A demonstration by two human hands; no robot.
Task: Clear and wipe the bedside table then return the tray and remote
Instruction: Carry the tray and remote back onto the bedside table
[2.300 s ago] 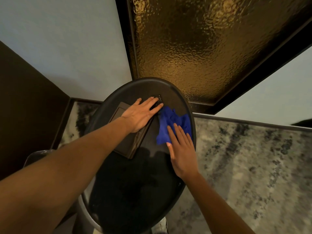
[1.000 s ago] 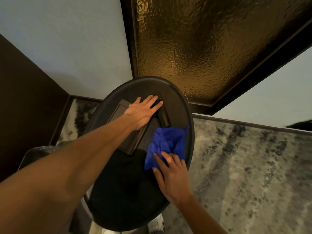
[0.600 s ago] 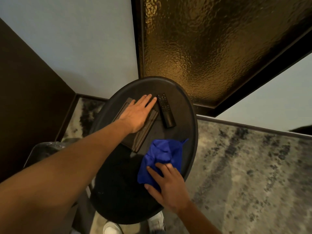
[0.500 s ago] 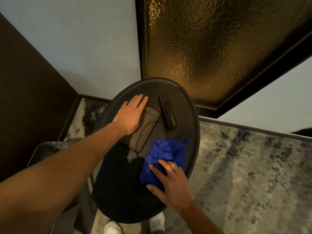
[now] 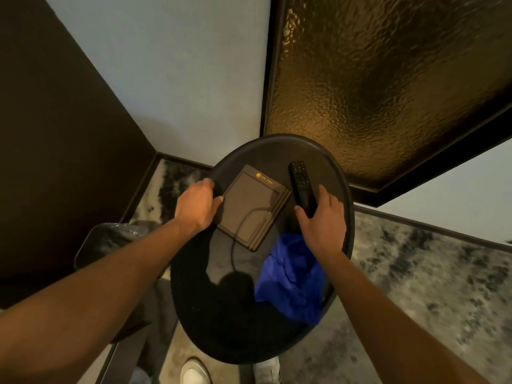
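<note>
White shoe tips [image 5: 194, 370] showed at the bottom edge, below the round dark bedside table [image 5: 221, 314], matte top with a raised rim. Blue cloth [image 5: 291, 284] lay crumpled and soft on the near right part of the table, let go: half a second earlier the right hand was flat on it, wiping. Right hand [image 5: 321, 220] had since moved forward to the remote [image 5: 302, 187], thumb and fingers curled round its near end; slim black bar, rows of small buttons, lying on the table right of the tray. Left hand [image 5: 198, 206] had slid off the top of the tray [image 5: 253, 206] to its left edge, fingers curled at that edge, thumb touching the side; a firm grip could not be confirmed. Tray was flat, rectangular, brown, leather-like, with a small gold logo at the far corner and stepped ridges on its right side. Judgement: wiping looked finished, both hands now squaring tray and remote into place. Bin with a crinkly plastic liner [image 5: 110, 239] stood left of the table. Beyond were mottled carpet [image 5: 415, 273], a pale wall and a rippled gold textured panel [image 5: 388, 79].
</note>
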